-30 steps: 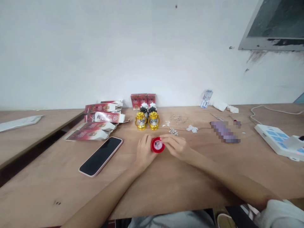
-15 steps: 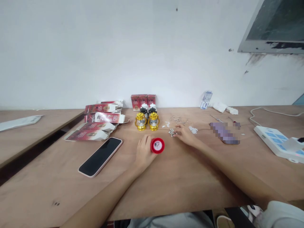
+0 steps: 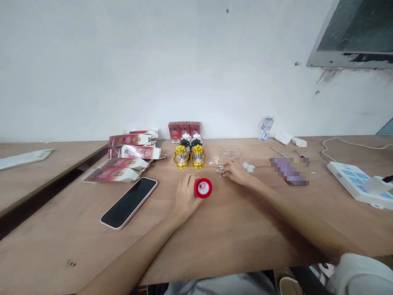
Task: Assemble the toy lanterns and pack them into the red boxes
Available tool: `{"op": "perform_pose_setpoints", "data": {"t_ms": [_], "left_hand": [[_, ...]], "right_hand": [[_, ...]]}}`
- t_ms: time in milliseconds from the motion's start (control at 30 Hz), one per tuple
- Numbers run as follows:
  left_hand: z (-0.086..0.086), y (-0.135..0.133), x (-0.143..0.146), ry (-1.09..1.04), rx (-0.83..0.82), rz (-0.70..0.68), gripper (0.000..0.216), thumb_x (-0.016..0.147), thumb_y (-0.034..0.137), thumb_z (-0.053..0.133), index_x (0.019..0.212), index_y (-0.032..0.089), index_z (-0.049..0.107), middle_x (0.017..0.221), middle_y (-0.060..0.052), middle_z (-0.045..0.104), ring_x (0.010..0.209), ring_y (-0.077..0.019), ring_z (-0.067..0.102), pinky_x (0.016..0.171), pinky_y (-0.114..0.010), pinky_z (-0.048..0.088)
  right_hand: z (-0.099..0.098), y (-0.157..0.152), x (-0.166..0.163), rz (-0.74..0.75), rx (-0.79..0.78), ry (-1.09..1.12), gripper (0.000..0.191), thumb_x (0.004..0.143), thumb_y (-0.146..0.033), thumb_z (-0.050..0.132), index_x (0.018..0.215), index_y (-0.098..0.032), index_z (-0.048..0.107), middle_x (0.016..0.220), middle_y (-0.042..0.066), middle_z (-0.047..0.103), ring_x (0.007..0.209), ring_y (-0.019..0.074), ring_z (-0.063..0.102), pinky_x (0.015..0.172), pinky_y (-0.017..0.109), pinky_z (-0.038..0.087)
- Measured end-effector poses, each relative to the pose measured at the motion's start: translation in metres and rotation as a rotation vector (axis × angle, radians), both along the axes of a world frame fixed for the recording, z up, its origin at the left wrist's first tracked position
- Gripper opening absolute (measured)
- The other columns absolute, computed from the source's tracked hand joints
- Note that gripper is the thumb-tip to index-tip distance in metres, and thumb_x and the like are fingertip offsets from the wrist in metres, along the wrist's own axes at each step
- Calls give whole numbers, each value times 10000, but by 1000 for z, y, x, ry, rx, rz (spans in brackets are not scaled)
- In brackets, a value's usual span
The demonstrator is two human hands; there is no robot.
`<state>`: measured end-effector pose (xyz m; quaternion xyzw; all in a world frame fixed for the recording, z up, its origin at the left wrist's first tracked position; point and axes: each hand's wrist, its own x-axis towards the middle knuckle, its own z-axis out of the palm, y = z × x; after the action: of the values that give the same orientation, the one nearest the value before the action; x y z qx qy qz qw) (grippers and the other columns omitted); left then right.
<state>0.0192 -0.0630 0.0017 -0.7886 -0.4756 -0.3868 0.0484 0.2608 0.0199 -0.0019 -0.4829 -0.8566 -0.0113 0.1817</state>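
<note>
My left hand (image 3: 185, 196) rests on the wooden table (image 3: 215, 229) and grips a small red round lantern base (image 3: 203, 188) from its left side. My right hand (image 3: 237, 172) lies farther back, its fingertips pinched over a heap of tiny silvery parts (image 3: 220, 169). Whether anything is between the fingers is too small to tell. Two gold toy lanterns (image 3: 189, 156) stand just behind the red base, with two black and white ones (image 3: 190, 139) behind them.
A phone (image 3: 129, 202) lies face up at the left. Flattened red boxes (image 3: 129, 157) are piled behind it, and upright red boxes (image 3: 184, 130) stand by the wall. White bits (image 3: 249, 166), wire rings (image 3: 231, 154), a white power strip (image 3: 357, 183) and a bottle (image 3: 265, 128) are at the right.
My right hand left the red base and reached back to the heap of tiny parts, where it stays. My left hand kept hold of the red base.
</note>
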Motion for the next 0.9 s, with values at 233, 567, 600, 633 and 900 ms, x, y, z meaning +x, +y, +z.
{"op": "perform_pose_setpoints", "data": {"t_ms": [233, 567, 600, 633, 900], "left_hand": [[1, -2, 0, -5, -6, 0, 284, 700, 199, 632, 944, 209, 486, 943, -45, 599, 881, -239, 591, 710, -327, 452], [1, -1, 0, 10, 5, 4, 274, 698, 198, 629, 936, 204, 491, 933, -48, 601, 871, -239, 593, 707, -327, 449], [1, -1, 0, 12, 3, 5, 270, 700, 200, 628, 934, 205, 492, 931, -48, 601, 871, -240, 593, 707, -326, 448], [1, -1, 0, 14, -1, 7, 268, 702, 202, 626, 934, 206, 492, 931, -48, 600, 872, -240, 593, 705, -325, 447], [1, -1, 0, 7, -10, 3, 277, 710, 210, 627, 952, 208, 492, 946, -49, 600, 888, -240, 590, 712, -323, 443]], "right_hand": [[5, 4, -5, 40, 49, -109, 92, 810, -250, 645, 798, -220, 731, 1026, 71, 648, 1013, 239, 531, 869, 373, 390], [2, 5, -18, 198, 268, -378, 167, 872, -167, 533, 854, -95, 682, 912, 144, 657, 944, 251, 540, 846, 376, 358], [1, 6, -17, 207, 289, -392, 178, 880, -164, 517, 852, -95, 679, 903, 142, 657, 925, 247, 543, 837, 371, 360], [0, 6, -17, 212, 310, -401, 191, 888, -157, 499, 848, -97, 676, 891, 138, 658, 904, 240, 547, 826, 364, 362], [-7, 9, 7, 164, 406, -348, 231, 915, -155, 435, 845, -121, 652, 845, 102, 654, 850, 218, 544, 764, 336, 349]]}}
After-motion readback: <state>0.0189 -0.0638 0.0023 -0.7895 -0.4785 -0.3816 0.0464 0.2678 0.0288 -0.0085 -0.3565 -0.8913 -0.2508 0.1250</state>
